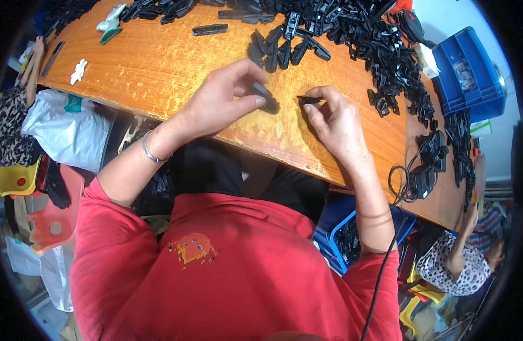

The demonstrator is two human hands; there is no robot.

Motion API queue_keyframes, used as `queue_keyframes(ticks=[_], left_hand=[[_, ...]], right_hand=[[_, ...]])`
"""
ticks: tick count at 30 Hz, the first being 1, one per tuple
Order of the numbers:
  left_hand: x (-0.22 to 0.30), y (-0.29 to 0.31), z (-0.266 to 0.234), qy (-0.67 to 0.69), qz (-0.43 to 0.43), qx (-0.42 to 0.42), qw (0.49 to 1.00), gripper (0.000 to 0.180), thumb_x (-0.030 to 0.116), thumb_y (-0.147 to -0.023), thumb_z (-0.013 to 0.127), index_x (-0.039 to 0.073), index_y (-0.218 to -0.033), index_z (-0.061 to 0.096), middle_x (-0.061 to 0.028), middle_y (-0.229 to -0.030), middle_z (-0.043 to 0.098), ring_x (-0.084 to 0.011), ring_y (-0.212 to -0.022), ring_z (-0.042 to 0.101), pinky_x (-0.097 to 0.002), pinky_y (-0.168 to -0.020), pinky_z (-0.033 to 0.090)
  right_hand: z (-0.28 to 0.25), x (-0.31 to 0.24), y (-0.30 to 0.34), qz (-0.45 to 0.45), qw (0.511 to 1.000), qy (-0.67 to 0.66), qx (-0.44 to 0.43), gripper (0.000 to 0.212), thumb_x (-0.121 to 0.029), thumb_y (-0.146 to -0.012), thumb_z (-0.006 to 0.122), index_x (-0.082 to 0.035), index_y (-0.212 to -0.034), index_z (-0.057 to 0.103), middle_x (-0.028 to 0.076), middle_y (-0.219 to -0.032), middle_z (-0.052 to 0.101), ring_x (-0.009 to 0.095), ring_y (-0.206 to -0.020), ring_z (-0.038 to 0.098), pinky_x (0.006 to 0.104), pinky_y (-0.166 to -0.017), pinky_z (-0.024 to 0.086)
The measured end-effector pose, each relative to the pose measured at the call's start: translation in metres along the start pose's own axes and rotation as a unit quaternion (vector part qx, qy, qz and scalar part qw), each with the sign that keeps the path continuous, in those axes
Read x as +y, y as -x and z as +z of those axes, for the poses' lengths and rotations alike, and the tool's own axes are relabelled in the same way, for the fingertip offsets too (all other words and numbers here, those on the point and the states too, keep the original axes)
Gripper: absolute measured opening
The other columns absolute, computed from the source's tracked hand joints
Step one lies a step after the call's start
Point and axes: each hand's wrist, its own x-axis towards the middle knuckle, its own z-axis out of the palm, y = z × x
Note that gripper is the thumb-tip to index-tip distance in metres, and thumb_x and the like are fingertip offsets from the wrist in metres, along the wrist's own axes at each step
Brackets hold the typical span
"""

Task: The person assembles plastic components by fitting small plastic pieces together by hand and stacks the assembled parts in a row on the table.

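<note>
My left hand [219, 102] is closed over the bare wood near the table's front edge. Between its thumb and fingers sits a dark plastic piece [267, 101], grey along the top and blurred. To the right, my right hand [336, 124] pinches a small black part [309, 100] between thumb and fingertips. The two pieces are apart. Just beyond my hands lie several long black plastic clip-like parts [284, 54], at the near edge of a big heap. One more long black part [210, 29] lies alone to the left.
The heap of black parts [381, 59] spreads across the far and right side of the wooden table [159, 62]. A blue bin [472, 74] stands at right, near a coiled black cable [406, 184]. White bag [68, 128] hangs at left. Other people [455, 261] sit at both sides.
</note>
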Motion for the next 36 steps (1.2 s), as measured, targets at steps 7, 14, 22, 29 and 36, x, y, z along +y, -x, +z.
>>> queue_keyframes(ticks=[7, 14, 22, 29, 36], left_hand=[[-0.009, 0.007, -0.011, -0.342, 0.145, 0.031, 0.928, 0.023, 0.007, -0.088, 0.08, 0.0, -0.108, 0.07, -0.0141, -0.105, 0.069, -0.0328, -0.1, 0.068, -0.0402, -0.09, 0.056], [-0.014, 0.011, -0.012, -0.316, 0.162, 0.046, 0.934, 0.024, 0.01, -0.088, 0.082, 0.001, -0.108, 0.072, -0.0142, -0.103, 0.069, -0.0336, -0.1, 0.066, -0.0431, -0.089, 0.053], [-0.014, 0.009, -0.01, -0.354, 0.173, 0.046, 0.918, 0.019, 0.011, -0.089, 0.081, 0.002, -0.104, 0.072, -0.0132, -0.097, 0.066, -0.0335, -0.096, 0.063, -0.0434, -0.086, 0.051], [-0.013, 0.008, -0.01, -0.343, 0.165, 0.046, 0.924, 0.019, 0.012, -0.089, 0.081, 0.002, -0.103, 0.072, -0.0133, -0.095, 0.065, -0.0335, -0.095, 0.063, -0.0437, -0.085, 0.051], [-0.015, 0.003, -0.006, -0.308, 0.178, 0.036, 0.934, 0.018, 0.009, -0.089, 0.081, 0.0, -0.101, 0.071, -0.0145, -0.094, 0.064, -0.0349, -0.092, 0.063, -0.0429, -0.082, 0.051]], right_hand=[[0.007, 0.0, 0.007, -0.065, 0.993, 0.096, 0.02, 0.021, -0.005, -0.09, 0.074, -0.007, -0.111, 0.075, 0.016, -0.107, 0.074, 0.039, -0.095, 0.075, 0.048, -0.082, 0.06], [-0.003, -0.007, 0.009, -0.008, 0.992, 0.128, 0.013, 0.025, -0.01, -0.09, 0.078, -0.004, -0.114, 0.076, 0.02, -0.107, 0.073, 0.041, -0.093, 0.074, 0.0488, -0.083, 0.06], [0.003, -0.016, 0.003, -0.011, 1.0, 0.001, 0.006, 0.024, -0.012, -0.086, 0.086, -0.003, -0.107, 0.08, 0.015, -0.097, 0.07, 0.036, -0.08, 0.073, 0.0443, -0.076, 0.058], [0.024, -0.02, -0.002, -0.034, 0.999, 0.004, 0.016, 0.025, -0.009, -0.08, 0.089, -0.007, -0.104, 0.082, 0.014, -0.094, 0.068, 0.036, -0.083, 0.072, 0.0448, -0.073, 0.057], [0.012, -0.027, -0.019, -0.101, 0.989, 0.096, -0.04, 0.016, -0.011, -0.078, 0.086, -0.006, -0.092, 0.081, 0.015, -0.094, 0.068, 0.039, -0.083, 0.072, 0.049, -0.073, 0.057]])
